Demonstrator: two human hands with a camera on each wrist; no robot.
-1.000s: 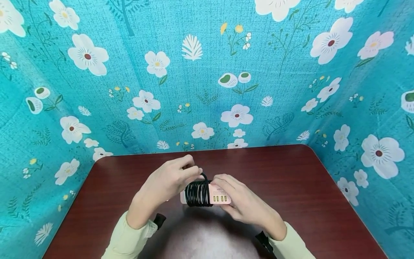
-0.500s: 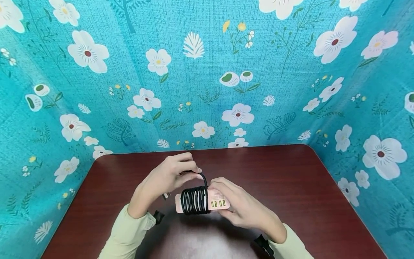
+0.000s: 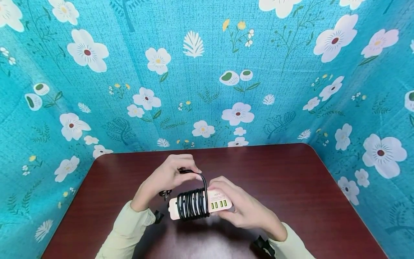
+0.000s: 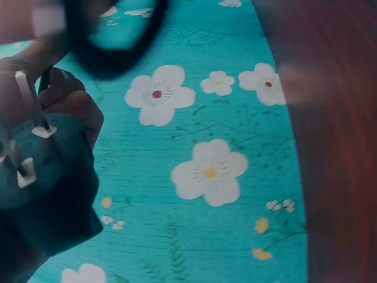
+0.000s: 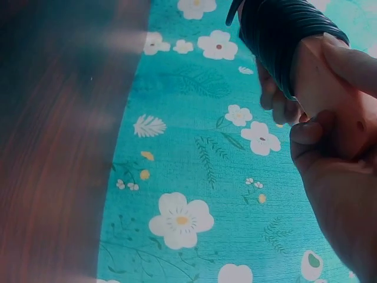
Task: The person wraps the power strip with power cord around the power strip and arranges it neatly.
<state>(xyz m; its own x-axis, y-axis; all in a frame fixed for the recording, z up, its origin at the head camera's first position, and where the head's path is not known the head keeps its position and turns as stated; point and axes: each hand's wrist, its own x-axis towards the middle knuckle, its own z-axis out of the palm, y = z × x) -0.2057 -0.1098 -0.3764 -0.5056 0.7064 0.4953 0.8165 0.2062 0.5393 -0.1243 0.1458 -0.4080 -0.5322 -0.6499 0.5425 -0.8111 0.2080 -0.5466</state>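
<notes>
A pale pink power strip (image 3: 219, 202) with several USB ports is held above the table by my right hand (image 3: 244, 205), which grips its right end. Black cord (image 3: 193, 205) is wound in several turns round the strip's middle and left part. My left hand (image 3: 168, 175) pinches the free length of cord above the strip, where it arcs up from the turns. Below the left palm hangs the cord's plug (image 3: 165, 194); its metal prongs show close up in the left wrist view, on a dark plug body (image 4: 59, 188). The right wrist view shows the coils (image 5: 288, 41) and the right thumb.
A dark red-brown table (image 3: 275, 169) lies beneath both hands. Blue floral cloth (image 3: 200, 90) rises behind it and at both sides. Black straps (image 3: 262, 246) sit at the wrists by the pale sleeves (image 3: 121, 230).
The strip has come down a little and left, its left end tipping lower. The left hand has drawn the cord away from the turns, and the plug has come into view below it.
</notes>
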